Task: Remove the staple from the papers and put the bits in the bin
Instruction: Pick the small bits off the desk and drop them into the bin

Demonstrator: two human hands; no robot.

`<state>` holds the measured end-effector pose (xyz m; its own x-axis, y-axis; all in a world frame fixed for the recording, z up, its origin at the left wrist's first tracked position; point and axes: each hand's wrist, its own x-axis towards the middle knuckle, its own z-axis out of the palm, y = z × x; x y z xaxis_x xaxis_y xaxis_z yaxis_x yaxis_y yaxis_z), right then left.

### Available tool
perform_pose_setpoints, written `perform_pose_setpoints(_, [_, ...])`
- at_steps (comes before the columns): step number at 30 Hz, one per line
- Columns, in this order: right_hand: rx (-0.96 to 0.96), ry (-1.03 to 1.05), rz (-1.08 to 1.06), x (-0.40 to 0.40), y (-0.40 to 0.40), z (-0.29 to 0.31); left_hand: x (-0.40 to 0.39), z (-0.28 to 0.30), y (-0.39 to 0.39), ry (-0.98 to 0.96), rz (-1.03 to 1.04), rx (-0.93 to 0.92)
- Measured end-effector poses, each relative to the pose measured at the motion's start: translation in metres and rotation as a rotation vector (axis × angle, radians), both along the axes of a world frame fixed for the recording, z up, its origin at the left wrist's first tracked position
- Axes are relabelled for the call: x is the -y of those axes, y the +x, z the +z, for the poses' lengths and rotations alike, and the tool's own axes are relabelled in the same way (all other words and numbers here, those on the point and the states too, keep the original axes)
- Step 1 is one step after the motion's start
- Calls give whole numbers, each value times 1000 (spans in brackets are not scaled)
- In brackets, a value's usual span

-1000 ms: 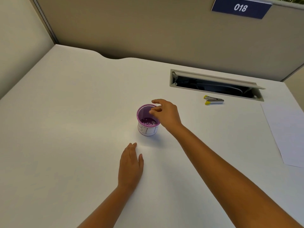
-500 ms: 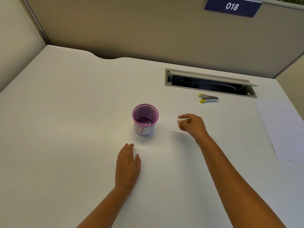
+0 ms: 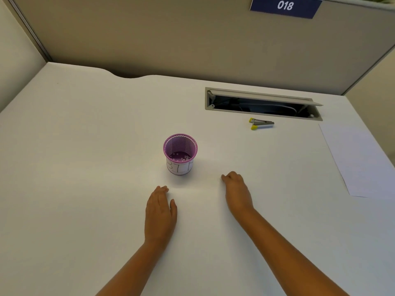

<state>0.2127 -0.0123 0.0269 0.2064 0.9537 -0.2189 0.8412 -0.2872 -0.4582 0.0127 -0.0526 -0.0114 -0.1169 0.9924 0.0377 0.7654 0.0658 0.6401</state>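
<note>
A small purple mesh bin [image 3: 180, 153] with a white paper label stands upright mid-desk, with small pale bits on its bottom. My left hand [image 3: 160, 208] lies flat on the desk, palm down, just in front of the bin. To the right of the bin my right hand [image 3: 236, 190] rests on the desk with its fingers loosely curled and nothing in it. White papers [image 3: 359, 159] lie at the desk's right edge. A staple remover [image 3: 260, 123] with yellow tips lies behind, between bin and papers.
An open cable slot [image 3: 263, 104] is set into the white desk [image 3: 85, 146] at the back right. Beige partition walls close the back and sides. A blue sign reading 018 [image 3: 285, 6] hangs on the back wall.
My right hand was over the bin's rim, then drew back to the right and came down near me onto the desk. My left hand stayed flat in place.
</note>
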Motion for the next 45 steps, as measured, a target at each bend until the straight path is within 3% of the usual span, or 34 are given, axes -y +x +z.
perform_pose_setpoints(3, [5, 6, 125, 8, -8, -5, 0, 0, 0, 4, -7, -3])
perform_pose_setpoints(10, [-40, 30, -51, 13, 14, -1, 1, 2, 1, 8, -11, 0])
perform_pose_setpoints(19, [-84, 25, -86, 7, -4, -8, 1, 0, 0, 3, -19, -13])
perform_pose_setpoints(23, [-87, 28, -50, -5, -7, -8, 0, 0, 1, -3, -18, -13])
perform_pose_setpoints(29, [10, 27, 180, -21, 2, -3, 0, 0, 0, -4, -21, -12])
perform_pose_setpoints(45, [-79, 95, 174, 10, 20, -15, 0, 0, -1, -13, -8, 29])
